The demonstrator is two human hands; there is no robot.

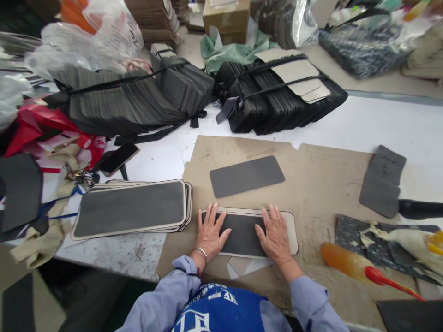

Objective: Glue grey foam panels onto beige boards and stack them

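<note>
Blue apron (221, 309), foreground, on the person I stand watching, just short of the board (292, 234). Board: pale, round-cornered, flat on brown cardboard (314, 184), its long axis running left to right across the person's front. Dark sheet (242, 235): on top of the board, leaving a bare pale strip at the board's right end. Left hand (209, 236): palm down over the board's left end, fingers spread. Right hand (276, 235): likewise palm down, towards the board's right end, covering the place where the dark sheet stops, and the nearer of the two to the bare strip. Grip: neither hand is clasping anything; both rest flat with thumbs pointing inward, and how hard they press I cannot tell. Key relation: the board lies directly beneath the hands, its length spanning from one to the other. Loose sheet (247, 177): just beyond the board, slightly slanted, its near left corner close to the left fingertips. Stack (131, 210): left of the board. Orange bottle (346, 263): right of it, well apart. Strapped bundle (277, 99): well beyond the board.
</note>
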